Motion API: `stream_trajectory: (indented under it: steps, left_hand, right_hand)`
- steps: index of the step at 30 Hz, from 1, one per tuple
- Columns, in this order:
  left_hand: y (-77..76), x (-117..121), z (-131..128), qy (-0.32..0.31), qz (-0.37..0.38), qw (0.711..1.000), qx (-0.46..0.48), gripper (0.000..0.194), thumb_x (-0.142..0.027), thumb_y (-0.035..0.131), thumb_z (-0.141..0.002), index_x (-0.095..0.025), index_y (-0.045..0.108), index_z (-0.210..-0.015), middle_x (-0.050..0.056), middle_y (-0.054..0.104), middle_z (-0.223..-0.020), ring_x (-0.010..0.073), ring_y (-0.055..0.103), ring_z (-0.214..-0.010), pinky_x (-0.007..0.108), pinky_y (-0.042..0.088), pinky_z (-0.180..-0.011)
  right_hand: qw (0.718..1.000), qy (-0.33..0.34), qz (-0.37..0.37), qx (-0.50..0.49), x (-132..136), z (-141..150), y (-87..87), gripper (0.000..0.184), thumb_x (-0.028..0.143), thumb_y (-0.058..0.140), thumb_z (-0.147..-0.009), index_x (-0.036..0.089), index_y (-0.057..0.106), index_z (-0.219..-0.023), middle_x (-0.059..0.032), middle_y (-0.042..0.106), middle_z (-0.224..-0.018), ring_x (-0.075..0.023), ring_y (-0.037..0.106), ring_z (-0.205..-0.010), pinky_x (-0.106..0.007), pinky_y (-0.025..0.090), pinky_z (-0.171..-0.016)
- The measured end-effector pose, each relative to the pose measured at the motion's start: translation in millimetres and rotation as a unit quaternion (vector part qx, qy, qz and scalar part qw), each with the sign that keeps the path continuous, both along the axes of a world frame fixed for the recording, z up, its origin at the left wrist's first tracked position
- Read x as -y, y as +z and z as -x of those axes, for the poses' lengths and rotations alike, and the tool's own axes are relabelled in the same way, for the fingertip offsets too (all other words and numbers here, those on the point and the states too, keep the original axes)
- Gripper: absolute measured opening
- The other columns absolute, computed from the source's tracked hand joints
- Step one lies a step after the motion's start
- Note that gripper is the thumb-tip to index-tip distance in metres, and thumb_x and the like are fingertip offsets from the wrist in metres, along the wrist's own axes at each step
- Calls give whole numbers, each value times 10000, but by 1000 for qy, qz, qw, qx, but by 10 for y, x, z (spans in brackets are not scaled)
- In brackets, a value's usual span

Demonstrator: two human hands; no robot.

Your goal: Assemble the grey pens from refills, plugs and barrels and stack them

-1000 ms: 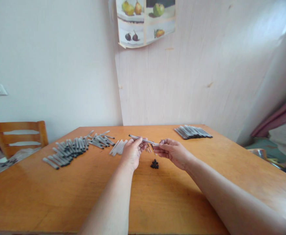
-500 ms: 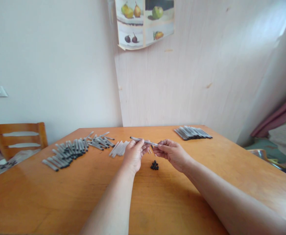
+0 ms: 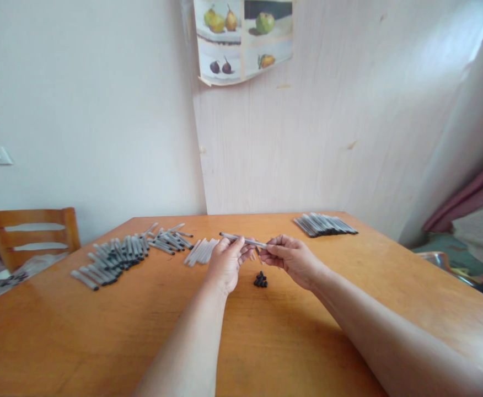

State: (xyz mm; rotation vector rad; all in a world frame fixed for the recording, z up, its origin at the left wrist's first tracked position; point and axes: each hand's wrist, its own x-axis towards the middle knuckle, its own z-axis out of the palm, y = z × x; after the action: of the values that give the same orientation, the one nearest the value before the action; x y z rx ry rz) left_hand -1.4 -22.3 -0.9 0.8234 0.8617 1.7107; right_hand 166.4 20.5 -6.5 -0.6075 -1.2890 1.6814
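Observation:
A slim pen (image 3: 255,242) with a pale, clear barrel and a dark left end is held level above the table. My left hand (image 3: 226,263) is closed on its barrel, thumb on top. At the pen's right end, my right hand (image 3: 291,260) pinches it between thumb and fingers; the very tip is hidden there. Below the hands lies a small heap of black pen parts (image 3: 261,280), perhaps caps or plugs. Beside my left hand are several clear, whitish tubes (image 3: 200,252) in a row. Some small thin pieces show partly between the hands.
Many grey pens with black ends (image 3: 119,255) spread over the left of the wooden table (image 3: 175,342). A neat row of similar pens (image 3: 325,225) lies at the back right. A wooden chair (image 3: 32,234) stands at the left; a fruit poster (image 3: 245,41) hangs on the wall.
Hardly anything differs. Both hands keep the same grip on the pen, and the right hand's fingers have shifted very slightly at its end.

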Motion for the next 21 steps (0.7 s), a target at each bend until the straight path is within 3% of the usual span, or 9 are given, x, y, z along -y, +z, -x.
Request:
stream_trajectory:
  steps: [21]
  left_hand:
    - [71, 83, -60, 15, -2, 1000, -8, 231, -245, 713, -750, -147, 549, -880, 117, 717, -927, 163, 688, -793, 280, 532, -723]
  right_hand:
    - [999, 1, -37, 27, 31, -11, 50, 298, 335, 769, -702, 160, 555, -816, -79, 720, -786, -147, 666, -675, -296, 528, -687]
